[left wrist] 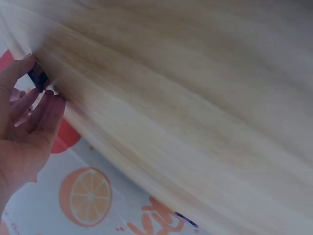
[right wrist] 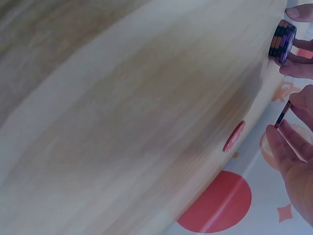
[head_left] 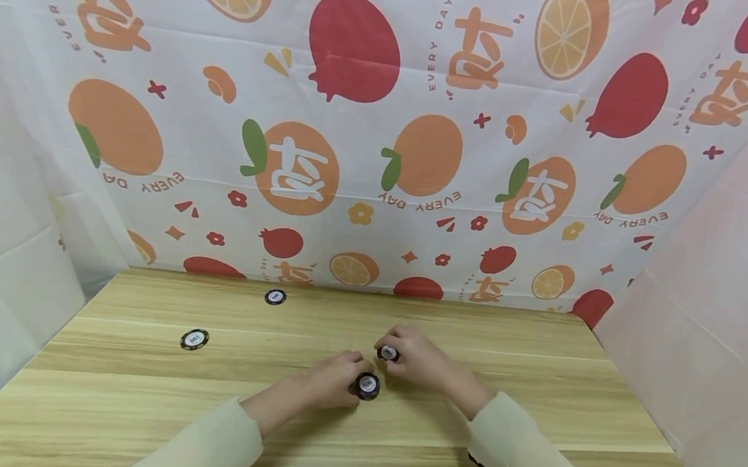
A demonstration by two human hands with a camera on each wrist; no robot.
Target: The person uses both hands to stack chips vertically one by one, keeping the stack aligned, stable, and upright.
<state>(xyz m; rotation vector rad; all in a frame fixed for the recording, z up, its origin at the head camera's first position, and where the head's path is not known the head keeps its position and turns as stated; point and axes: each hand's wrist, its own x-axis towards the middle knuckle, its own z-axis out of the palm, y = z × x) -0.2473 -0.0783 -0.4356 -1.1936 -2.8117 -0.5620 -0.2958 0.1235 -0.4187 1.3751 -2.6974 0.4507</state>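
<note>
In the head view my left hand point(head_left: 337, 380) grips a short stack of poker chips point(head_left: 367, 386) at the middle of the table, its top chip dark with a white centre. The right wrist view shows that stack point(right wrist: 282, 43) edge-on, several chips thick, with the left thumb on one side and fingers on the other. Just beyond and to the right, my right hand point(head_left: 413, 355) pinches a single black poker chip point(head_left: 388, 353) between thumb and fingers. That chip point(right wrist: 282, 115) is tilted on edge in the right wrist view, apart from the stack.
Two dark chips lie flat on the wooden table point(head_left: 133, 390): one at the left point(head_left: 194, 339), another near the back edge point(head_left: 276, 297). A dark piece point(head_left: 477, 463) is partly hidden by the right sleeve. A red chip point(right wrist: 234, 136) lies in the right wrist view. Fruit-print cloth point(head_left: 349, 209) hangs behind.
</note>
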